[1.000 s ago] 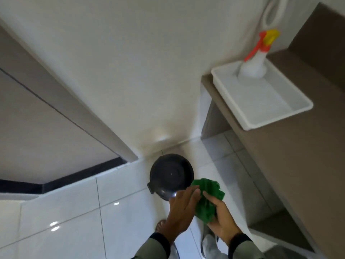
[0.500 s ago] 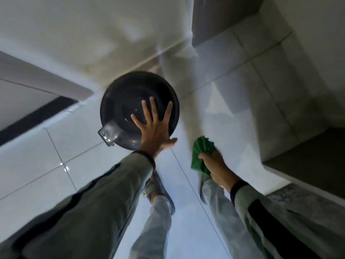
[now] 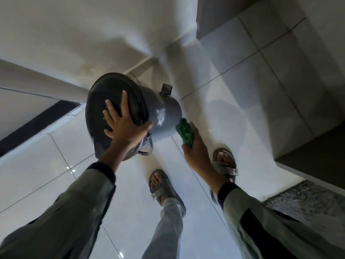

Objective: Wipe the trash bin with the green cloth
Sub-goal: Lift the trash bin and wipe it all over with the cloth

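Tipped since half a second ago, dark trash bin (image 3: 164, 116) leans on white floor tiles (image 3: 233, 101), lid toward camera, base pointing away right | left hand (image 3: 124, 128) spread flat on lid (image 3: 112, 101) | right hand (image 3: 194, 146) clutching green cloth (image 3: 185, 132) (touching bin's side) | sandalled feet (image 3: 162, 186) nearby

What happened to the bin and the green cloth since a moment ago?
The round dark grey trash bin was standing upright; now it is tipped over, so its side shows. The left hand, spread on the lid, has tilted it. The right hand has brought the crumpled green cloth from beside the bin up against its side. The cloth stayed in the right hand, and the left hand stayed on the lid.
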